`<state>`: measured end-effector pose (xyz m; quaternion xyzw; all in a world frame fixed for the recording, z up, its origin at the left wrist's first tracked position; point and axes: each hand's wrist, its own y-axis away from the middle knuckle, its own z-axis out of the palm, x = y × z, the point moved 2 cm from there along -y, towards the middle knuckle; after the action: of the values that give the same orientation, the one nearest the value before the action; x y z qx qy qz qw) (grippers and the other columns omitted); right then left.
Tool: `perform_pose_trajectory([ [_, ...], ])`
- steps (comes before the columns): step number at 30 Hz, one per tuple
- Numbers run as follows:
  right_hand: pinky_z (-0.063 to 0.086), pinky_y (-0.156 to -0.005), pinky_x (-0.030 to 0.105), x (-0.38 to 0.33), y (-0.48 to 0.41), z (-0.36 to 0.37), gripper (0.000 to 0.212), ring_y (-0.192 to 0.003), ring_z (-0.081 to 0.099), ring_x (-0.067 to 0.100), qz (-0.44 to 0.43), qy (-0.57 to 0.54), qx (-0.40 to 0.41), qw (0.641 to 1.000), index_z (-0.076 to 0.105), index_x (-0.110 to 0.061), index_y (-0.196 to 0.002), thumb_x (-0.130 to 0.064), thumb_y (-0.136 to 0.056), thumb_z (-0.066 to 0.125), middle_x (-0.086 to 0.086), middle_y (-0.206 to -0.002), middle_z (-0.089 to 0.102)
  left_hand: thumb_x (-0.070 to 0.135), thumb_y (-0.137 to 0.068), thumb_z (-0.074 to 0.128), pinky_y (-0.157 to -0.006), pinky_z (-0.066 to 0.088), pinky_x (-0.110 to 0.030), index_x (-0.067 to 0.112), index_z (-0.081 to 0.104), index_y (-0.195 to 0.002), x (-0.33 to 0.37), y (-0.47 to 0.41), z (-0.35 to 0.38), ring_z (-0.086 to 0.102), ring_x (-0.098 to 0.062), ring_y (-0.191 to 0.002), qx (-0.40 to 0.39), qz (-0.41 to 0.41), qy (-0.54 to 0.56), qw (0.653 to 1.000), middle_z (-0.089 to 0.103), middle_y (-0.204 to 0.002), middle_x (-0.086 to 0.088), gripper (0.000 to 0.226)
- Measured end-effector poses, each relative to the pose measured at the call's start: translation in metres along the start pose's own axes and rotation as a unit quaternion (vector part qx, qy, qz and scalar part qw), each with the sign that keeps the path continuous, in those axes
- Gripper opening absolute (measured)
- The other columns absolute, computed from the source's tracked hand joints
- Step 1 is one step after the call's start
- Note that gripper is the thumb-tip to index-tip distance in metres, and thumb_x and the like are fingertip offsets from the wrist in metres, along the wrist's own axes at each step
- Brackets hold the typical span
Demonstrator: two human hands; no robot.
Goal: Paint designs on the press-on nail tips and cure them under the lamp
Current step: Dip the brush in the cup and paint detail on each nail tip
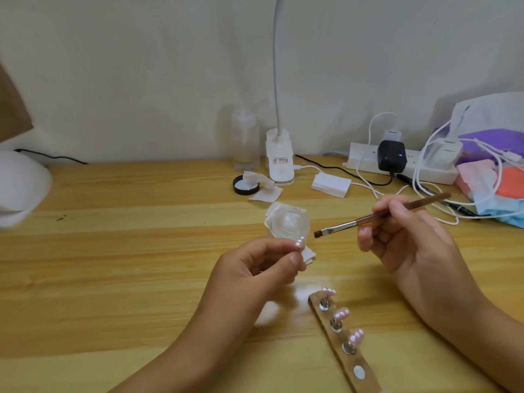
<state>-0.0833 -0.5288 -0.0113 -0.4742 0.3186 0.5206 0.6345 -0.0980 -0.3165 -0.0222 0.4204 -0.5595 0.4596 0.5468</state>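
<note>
My left hand (pixel 256 268) pinches a small stand that carries a pink nail tip (pixel 101 241) dotted with white, raised above the desk. In my right hand (pixel 408 239) is a brown flat brush (pixel 377 215), its bristles pointing left toward that tip with a short gap between them. A wooden holder strip (pixel 340 355) lies at the front right. Three painted nail tips (pixel 341 312) stand on its metal posts, and one magnet spot is bare. The white curing lamp (pixel 19 185) sits at the far left edge, partly cut off.
A small clear glass dish (pixel 287 224) rests on white wipes behind my left hand. Further back are a black jar lid (pixel 246 186), a clear bottle (pixel 245 140), a clip desk lamp (pixel 279 154), a power strip (pixel 397 163) with chargers and cables, and bags (pixel 490 154) at right.
</note>
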Motion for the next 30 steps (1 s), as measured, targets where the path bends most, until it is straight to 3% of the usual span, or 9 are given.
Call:
perform_pose_trajectory([
  [3, 0.055, -0.066, 0.025, 0.0003, 0.0021, 0.0039, 0.016, -0.069, 0.064, 0.015, 0.011, 0.006, -0.021, 1.000, 0.071, -0.024, -0.083, -0.034, -0.085, 0.058, 0.004, -0.071, 0.066, 0.033, -0.078, 0.070, -0.078, 0.055, -0.020, 0.035, 0.075, -0.092, -0.0045, -0.0018, -0.0003, 0.071, -0.018, -0.090, 0.006, 0.002, -0.002, 1.000, 0.076, -0.092, 0.003, 0.015],
  [8, 0.056, -0.066, 0.024, 0.0027, 0.0048, 0.0047, 0.020, -0.069, 0.065, 0.017, 0.019, 0.027, -0.021, 0.999, 0.065, -0.016, -0.089, -0.023, -0.093, 0.046, 0.007, -0.071, 0.067, 0.023, -0.083, 0.074, -0.070, 0.050, -0.014, 0.032, 0.076, -0.085, -0.0033, -0.0021, 0.0001, 0.068, -0.006, -0.076, -0.001, 0.003, 0.005, 1.000, 0.076, -0.085, 0.002, 0.010],
  [11, 0.056, -0.066, 0.025, 0.0038, 0.0054, 0.0051, 0.018, -0.069, 0.066, 0.018, 0.026, 0.043, -0.022, 0.998, 0.060, -0.012, -0.093, -0.025, -0.090, 0.048, 0.008, -0.072, 0.068, 0.013, -0.087, 0.070, -0.068, 0.049, -0.013, 0.030, 0.076, -0.084, -0.0040, -0.0019, 0.0001, 0.066, -0.002, -0.073, -0.002, 0.006, 0.002, 1.000, 0.075, -0.081, 0.001, 0.019],
  [18, 0.055, -0.064, 0.024, 0.0015, 0.0030, 0.0022, 0.016, -0.066, 0.064, 0.017, -0.004, 0.057, 0.024, 0.998, 0.058, -0.013, -0.092, -0.027, -0.088, 0.052, 0.008, -0.068, 0.067, 0.030, -0.080, 0.070, -0.074, 0.048, -0.015, 0.031, 0.073, -0.085, -0.0059, -0.0022, 0.0009, 0.068, -0.007, -0.086, 0.003, 0.017, -0.020, 1.000, 0.075, -0.095, 0.004, 0.006],
  [23, 0.055, -0.063, 0.024, -0.0006, 0.0058, 0.0039, 0.015, -0.064, 0.064, 0.017, -0.009, 0.060, 0.002, 0.998, 0.058, -0.012, -0.091, -0.026, -0.090, 0.050, 0.009, -0.066, 0.067, 0.028, -0.080, 0.071, -0.068, 0.045, -0.009, 0.032, 0.073, -0.083, -0.0065, -0.0025, 0.0010, 0.065, -0.001, -0.079, 0.005, 0.025, -0.024, 0.999, 0.074, -0.086, 0.010, 0.005],
  [30, 0.055, -0.065, 0.025, 0.0013, 0.0057, 0.0042, 0.016, -0.066, 0.065, 0.019, -0.008, 0.066, -0.016, 0.998, 0.060, -0.014, -0.092, -0.028, -0.092, 0.051, 0.010, -0.069, 0.067, 0.012, -0.088, 0.071, -0.067, 0.045, -0.009, 0.033, 0.073, -0.079, -0.0058, -0.0012, 0.0017, 0.063, 0.000, -0.076, -0.001, 0.028, -0.035, 0.999, 0.072, -0.083, 0.011, 0.023],
])
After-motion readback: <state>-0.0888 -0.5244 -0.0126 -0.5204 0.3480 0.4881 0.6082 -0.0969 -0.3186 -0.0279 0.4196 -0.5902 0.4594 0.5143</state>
